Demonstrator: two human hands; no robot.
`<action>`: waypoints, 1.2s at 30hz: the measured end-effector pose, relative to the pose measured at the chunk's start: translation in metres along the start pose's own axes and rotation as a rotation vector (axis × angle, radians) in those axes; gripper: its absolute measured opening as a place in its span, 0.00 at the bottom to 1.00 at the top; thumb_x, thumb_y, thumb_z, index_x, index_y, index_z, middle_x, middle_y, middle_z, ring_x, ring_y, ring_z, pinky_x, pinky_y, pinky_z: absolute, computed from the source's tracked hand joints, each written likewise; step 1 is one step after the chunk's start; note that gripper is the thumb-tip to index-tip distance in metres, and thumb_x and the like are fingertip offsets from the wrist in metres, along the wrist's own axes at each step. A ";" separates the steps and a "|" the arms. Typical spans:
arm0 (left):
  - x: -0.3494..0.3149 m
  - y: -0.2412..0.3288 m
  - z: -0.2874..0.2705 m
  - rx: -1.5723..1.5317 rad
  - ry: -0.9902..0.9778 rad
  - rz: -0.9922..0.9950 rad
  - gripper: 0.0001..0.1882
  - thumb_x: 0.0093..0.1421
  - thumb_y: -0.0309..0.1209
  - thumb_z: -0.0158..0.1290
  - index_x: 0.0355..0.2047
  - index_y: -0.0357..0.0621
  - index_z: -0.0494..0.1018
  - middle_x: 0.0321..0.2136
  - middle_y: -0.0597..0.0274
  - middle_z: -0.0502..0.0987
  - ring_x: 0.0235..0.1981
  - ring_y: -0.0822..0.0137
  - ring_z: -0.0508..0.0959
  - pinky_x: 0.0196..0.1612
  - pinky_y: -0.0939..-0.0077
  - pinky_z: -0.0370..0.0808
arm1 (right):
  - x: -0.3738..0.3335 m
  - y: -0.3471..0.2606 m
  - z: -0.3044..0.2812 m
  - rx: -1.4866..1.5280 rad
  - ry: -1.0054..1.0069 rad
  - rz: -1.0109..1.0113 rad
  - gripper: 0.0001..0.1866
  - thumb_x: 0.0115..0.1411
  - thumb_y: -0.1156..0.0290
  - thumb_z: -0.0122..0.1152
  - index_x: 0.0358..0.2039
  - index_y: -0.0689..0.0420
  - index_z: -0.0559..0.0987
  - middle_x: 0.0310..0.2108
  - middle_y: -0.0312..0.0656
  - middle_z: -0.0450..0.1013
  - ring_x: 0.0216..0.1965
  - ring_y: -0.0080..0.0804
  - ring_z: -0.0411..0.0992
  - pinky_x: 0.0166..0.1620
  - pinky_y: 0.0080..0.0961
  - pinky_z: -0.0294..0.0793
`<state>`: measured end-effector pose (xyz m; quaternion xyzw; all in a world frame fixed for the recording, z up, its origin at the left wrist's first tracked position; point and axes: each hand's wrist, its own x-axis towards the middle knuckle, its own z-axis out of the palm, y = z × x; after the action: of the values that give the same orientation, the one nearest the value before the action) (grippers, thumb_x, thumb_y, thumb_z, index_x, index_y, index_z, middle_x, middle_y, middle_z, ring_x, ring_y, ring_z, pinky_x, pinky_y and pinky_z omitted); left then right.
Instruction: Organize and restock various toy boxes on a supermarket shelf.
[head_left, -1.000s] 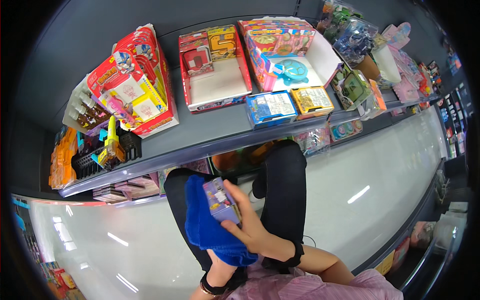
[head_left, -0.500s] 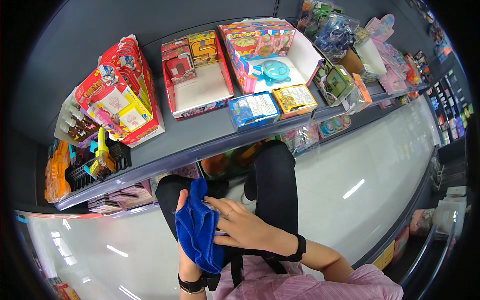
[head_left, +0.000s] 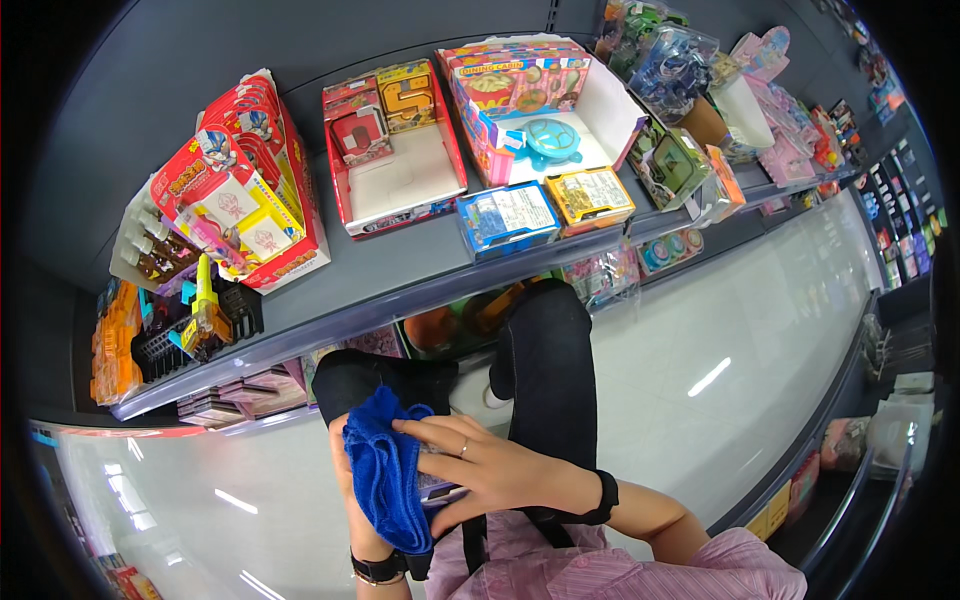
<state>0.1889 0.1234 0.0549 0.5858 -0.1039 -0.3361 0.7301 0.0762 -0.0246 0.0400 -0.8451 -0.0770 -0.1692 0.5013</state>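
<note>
A crumpled blue cloth [head_left: 385, 480] drapes over my left hand [head_left: 347, 475], which closes round it above my lap; most of those fingers are hidden under the fabric. From the right, my right hand [head_left: 490, 465] grips a small boxed package [head_left: 440, 493], its fingertips reaching the cloth's edge. Only a pale, dark-edged side of the package shows between cloth and palm, so its kind is not clear. Cloth and package press against each other.
Ahead runs a grey shelf [head_left: 390, 262] with a red display box [head_left: 250, 190], an open red-rimmed tray [head_left: 400, 195], a blue box [head_left: 508, 220] and a yellow box [head_left: 590, 200]. My bent knees [head_left: 550, 350] reach its edge. Metal rails [head_left: 850, 510] stand at right.
The cloth's upper end has dropped and bunched closer to my right fingers. My left thumb no longer sticks up beside it. My right hand has shifted slightly, and more of the package's side shows.
</note>
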 end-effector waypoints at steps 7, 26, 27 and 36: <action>-0.021 -0.077 -0.068 0.076 -0.031 -0.014 0.25 0.69 0.36 0.46 0.63 0.42 0.58 0.56 0.59 0.67 0.54 0.67 0.69 0.58 0.70 0.69 | -0.002 -0.004 0.010 0.175 0.133 -0.044 0.42 0.47 0.58 0.76 0.62 0.55 0.68 0.66 0.51 0.56 0.65 0.51 0.56 0.64 0.44 0.57; -0.029 -0.055 -0.018 0.084 -0.283 -0.122 0.25 0.71 0.40 0.43 0.61 0.38 0.60 0.55 0.54 0.71 0.52 0.60 0.75 0.54 0.67 0.75 | 0.014 0.008 0.022 0.244 0.370 -0.191 0.55 0.45 0.70 0.77 0.70 0.48 0.54 0.68 0.60 0.49 0.69 0.58 0.51 0.66 0.46 0.56; -0.029 -0.055 -0.016 -0.128 -0.224 -0.175 0.25 0.71 0.42 0.42 0.61 0.37 0.61 0.53 0.53 0.72 0.50 0.60 0.76 0.52 0.66 0.76 | 0.015 0.009 0.023 0.233 0.391 -0.213 0.55 0.45 0.71 0.77 0.70 0.46 0.53 0.68 0.60 0.48 0.69 0.59 0.51 0.66 0.46 0.57; -0.033 -0.064 -0.024 -0.314 -0.144 -0.245 0.26 0.71 0.48 0.38 0.57 0.39 0.64 0.45 0.51 0.75 0.43 0.58 0.80 0.46 0.64 0.80 | 0.013 0.003 0.001 0.070 0.197 -0.187 0.28 0.51 0.76 0.69 0.53 0.44 0.77 0.68 0.58 0.51 0.67 0.59 0.55 0.64 0.44 0.62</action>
<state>0.1534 0.1570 -0.0031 0.4477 -0.0303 -0.4755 0.7567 0.0893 -0.0262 0.0419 -0.7956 -0.1118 -0.2945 0.5174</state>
